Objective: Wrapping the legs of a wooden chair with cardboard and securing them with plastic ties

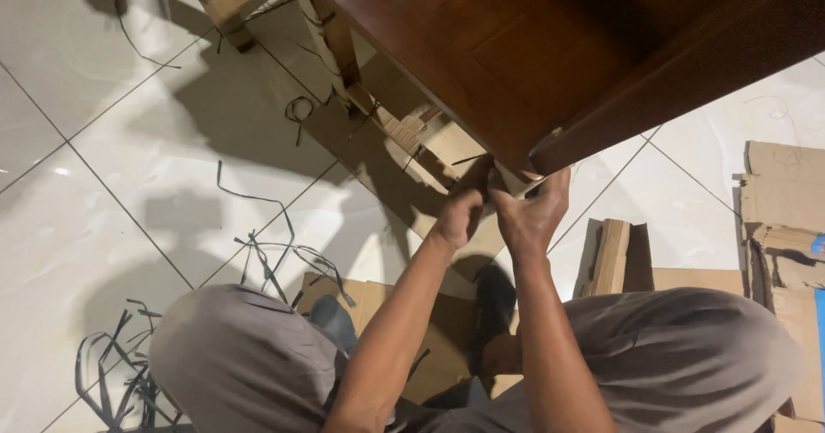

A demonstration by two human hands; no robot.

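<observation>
Dark brown polished wooden furniture piece with panelled face (550, 46): fills the upper right of the head view, its nearest lower corner pointing down toward the person. A pale strip of cardboard wrapping (516, 178) clings to that corner.

Left hand (457, 218): raised to the corner from below, fingers (468, 199) curled together and pinched on the cardboard wrapping just under the wood.

Right hand (533, 214): just beside the left hand, touching it, fingers (554, 184) closed around the same cardboard wrapping at the corner edge; thumb side faces the left hand. How firmly either hand grips cannot be told.

Grey fabric trousers over two bent knees (241, 356): one at the lower left, one at the lower right, both forearms rising between them.

Glossy white tiled floor with dark grout lines (103, 141): carries everything else.

Loose black plastic packing straps (266, 253): curled in a tangle on the floor left of the hands; a second bundle lies at the bottom left corner of the floor area shown, and a thin single loop near the top left.

Folded brown cardboard sheets (421, 141): lying under the furniture, behind the hands, partly in shadow.

Flat brown cardboard pieces (778, 218): stacked along the right edge of the floor, well apart from the hands. A narrow upright cardboard fold (612, 257) stands between them and the right forearm.

Brown cardboard sheet (378, 300): beneath the person, between the knees.
</observation>
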